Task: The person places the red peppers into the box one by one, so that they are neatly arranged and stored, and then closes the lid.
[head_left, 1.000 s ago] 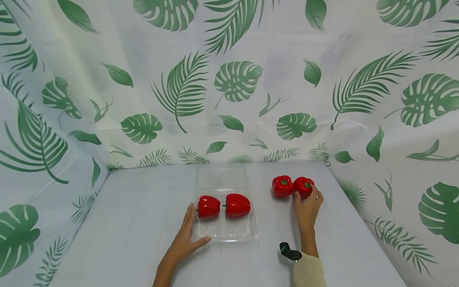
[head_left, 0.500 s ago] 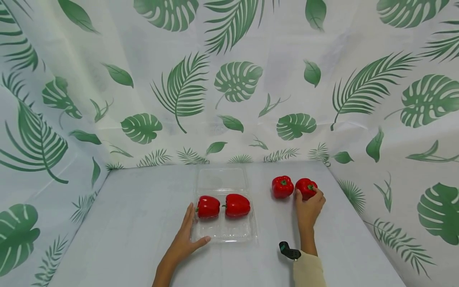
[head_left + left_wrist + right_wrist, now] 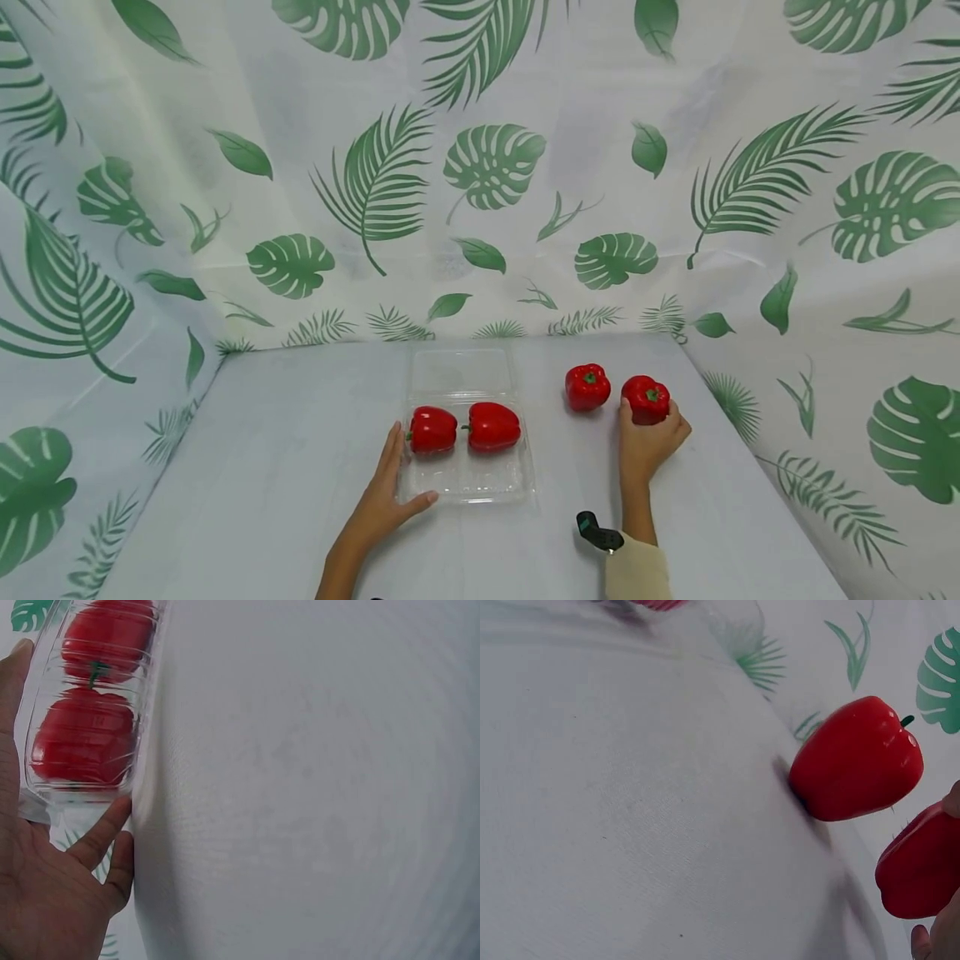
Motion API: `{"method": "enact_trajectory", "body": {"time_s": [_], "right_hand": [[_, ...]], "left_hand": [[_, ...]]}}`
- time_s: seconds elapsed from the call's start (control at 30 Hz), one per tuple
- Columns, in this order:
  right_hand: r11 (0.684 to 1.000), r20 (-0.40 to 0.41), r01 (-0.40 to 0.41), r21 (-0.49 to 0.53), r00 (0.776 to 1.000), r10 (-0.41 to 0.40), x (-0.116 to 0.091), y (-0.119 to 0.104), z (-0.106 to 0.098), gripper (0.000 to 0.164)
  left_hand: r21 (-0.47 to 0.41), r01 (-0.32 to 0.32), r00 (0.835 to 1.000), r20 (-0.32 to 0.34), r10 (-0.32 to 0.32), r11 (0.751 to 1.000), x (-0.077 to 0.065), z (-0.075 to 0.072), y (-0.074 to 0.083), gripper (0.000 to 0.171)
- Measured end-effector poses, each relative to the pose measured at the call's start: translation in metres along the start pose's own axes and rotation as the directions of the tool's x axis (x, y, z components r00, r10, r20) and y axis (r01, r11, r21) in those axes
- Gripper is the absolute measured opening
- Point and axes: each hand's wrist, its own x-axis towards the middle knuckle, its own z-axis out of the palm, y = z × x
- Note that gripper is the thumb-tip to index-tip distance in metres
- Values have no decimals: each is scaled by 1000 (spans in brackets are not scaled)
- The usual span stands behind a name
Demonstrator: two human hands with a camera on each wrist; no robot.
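A clear plastic clamshell container (image 3: 465,482) lies with its lid (image 3: 460,369) folded back. Two red bell peppers (image 3: 432,430) rest on their sides in its far half, stems to the left. My left hand (image 3: 378,504) touches the container's left side and near corner, fingers extended and thumb spread; in the left wrist view the fingertips (image 3: 116,814) meet its clear wall. Over to the right, my right hand (image 3: 651,442) grips another red bell pepper (image 3: 646,399), green stem upward. The right wrist view shows this held pepper (image 3: 921,866) at its edge, partly cut off.
One more red bell pepper (image 3: 587,387) stands just left of the held one, apart from it. The pale tabletop (image 3: 262,483) is bounded by leaf-printed cloth (image 3: 525,292) at the back and sides. A black device (image 3: 598,532) sits at my right wrist.
My right hand has moved the gripped bell pepper slightly right and toward me, widening the gap from the neighbouring pepper. The left hand and container stay in place.
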Motion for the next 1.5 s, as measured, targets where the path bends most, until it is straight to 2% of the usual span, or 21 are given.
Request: {"method": "enact_trajectory", "body": {"time_s": [0.2, 0.6, 1.07, 1.3, 1.5], "right_hand": [[1000, 0, 5, -5, 1000, -5, -7, -2, -1, 76], [997, 0, -63, 34, 998, 63, -12, -4, -3, 78], [991, -47, 25, 131, 999, -19, -15, -4, -6, 73], [991, -17, 28, 132, 1000, -26, -19, -5, -7, 76], [994, -4, 72, 86, 997, -71, -22, -9, -9, 83]], "left_hand": [[-8, 4, 1000, 1, -4, 1000, 1, 0, 0, 112], [-6, -2, 1000, -12, 2, 1000, 0, 0, 0, 111], [3, -2, 1000, -23, 2, 1000, 0, 0, 1, 111], [11, -22, 999, -24, 22, 1000, -2, 1, -1, 110], [6, 2, 1000, -14, -2, 1000, -1, 0, 0, 111]]}}
